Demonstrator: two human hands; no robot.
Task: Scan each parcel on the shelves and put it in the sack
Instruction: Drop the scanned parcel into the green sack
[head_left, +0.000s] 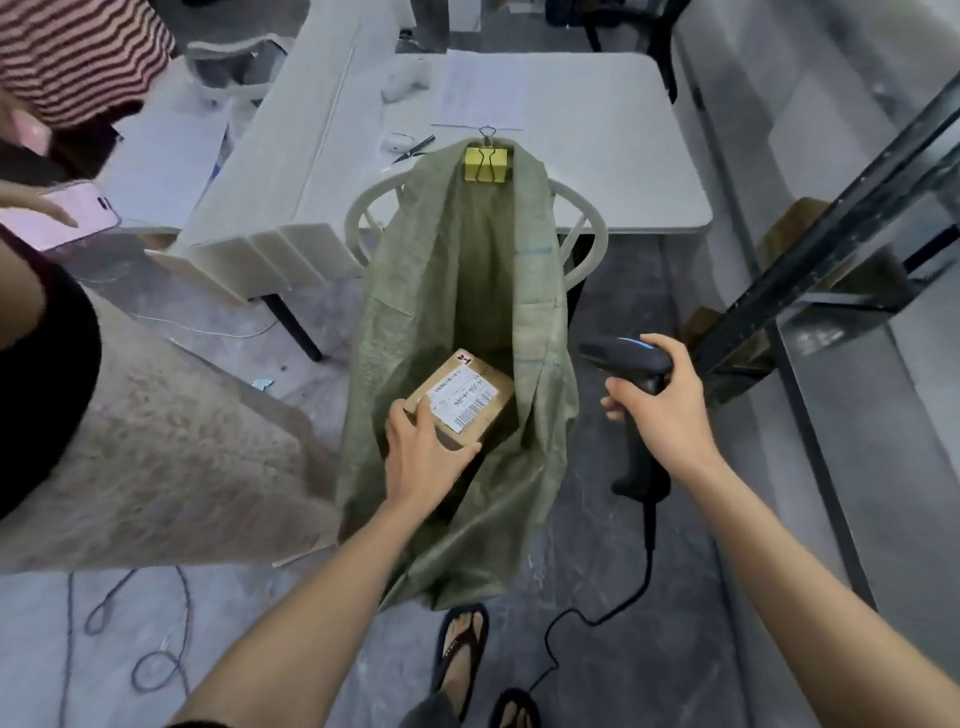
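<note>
My left hand (423, 457) grips the near end of a small brown cardboard parcel (462, 402) with a white barcode label, holding it inside the open mouth of the green woven sack (447, 291). The sack hangs from a yellow binder clip (485, 163) on the back of a white chair (363, 208). My right hand (665, 405) holds a black corded barcode scanner (631, 364) to the right of the sack, its head pointing left.
A white table (597, 156) with papers and scissors stands behind the sack. A dark metal shelf frame (831, 260) rises at right. Another person with a pink phone (62, 218) stands at left. The scanner cable (597, 618) trails on the floor by my sandalled feet.
</note>
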